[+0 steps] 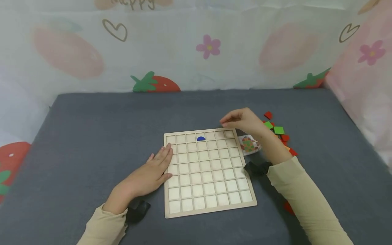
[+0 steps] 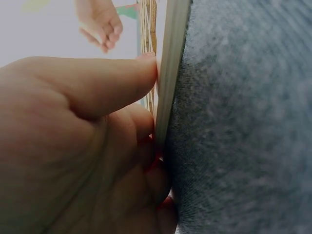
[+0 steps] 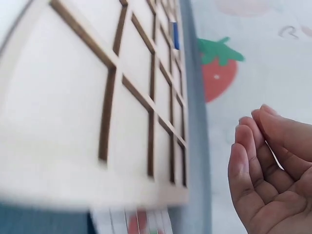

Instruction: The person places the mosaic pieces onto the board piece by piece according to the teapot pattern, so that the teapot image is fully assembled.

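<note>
So the wooden grid board sits flat in the middle of the desk, and I'd bet it's light and stiff, no bend at all. The bare rim is the place to hold it, best by the left and right sides. Probably slides on the cloth if nudged, so the left hand on its left edge makes sense: fingers fairly straight, thumb spread apart, resting rather than clamped. Right hand is over the far right corner, fingers loosely curled towards the thumb, nothing visible in them. The blue half-round piece in the far row looks thin, hard and maybe slick, so I'd pinch it by the edges. Card just right of the board likely bends easily, same pinch there
</note>
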Tool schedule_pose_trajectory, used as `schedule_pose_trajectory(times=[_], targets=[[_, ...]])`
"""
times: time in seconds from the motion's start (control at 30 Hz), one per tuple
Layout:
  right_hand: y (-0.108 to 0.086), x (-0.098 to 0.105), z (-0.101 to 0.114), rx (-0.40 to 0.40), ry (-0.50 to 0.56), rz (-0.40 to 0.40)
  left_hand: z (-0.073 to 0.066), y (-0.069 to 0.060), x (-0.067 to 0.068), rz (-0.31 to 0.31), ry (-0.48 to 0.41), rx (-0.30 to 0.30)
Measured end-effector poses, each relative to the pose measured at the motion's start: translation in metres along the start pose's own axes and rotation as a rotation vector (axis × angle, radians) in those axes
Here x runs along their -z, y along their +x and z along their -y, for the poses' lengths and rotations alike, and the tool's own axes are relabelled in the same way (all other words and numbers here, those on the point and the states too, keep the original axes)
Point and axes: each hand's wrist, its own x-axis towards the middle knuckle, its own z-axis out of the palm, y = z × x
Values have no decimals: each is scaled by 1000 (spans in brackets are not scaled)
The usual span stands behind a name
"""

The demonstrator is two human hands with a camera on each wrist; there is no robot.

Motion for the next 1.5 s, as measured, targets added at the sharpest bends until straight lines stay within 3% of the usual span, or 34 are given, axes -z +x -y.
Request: schedule_pose_trajectory(times=[0.3,0.43,0.57,0.77,1.07,1.5], targets=[[-48,33,-11,-8,-46,-121,1,-4,3,-4,-11,-37],[-65,45,-17,-41,-33,-199,0,-8,3,4,-9,-25],[-79,56,-27,-37,-29,-258,-1,-13,3,4,-10,-21],[-90,73,-43,-30,-70,-285,0,-20,3,2,-28,-13],[-107,98,-56,-144,-206,-227,2,-25,2,-8,-34,-15],[-111,104,-67,-240,-229,-196,0,-24,3,-7,-26,-24]])
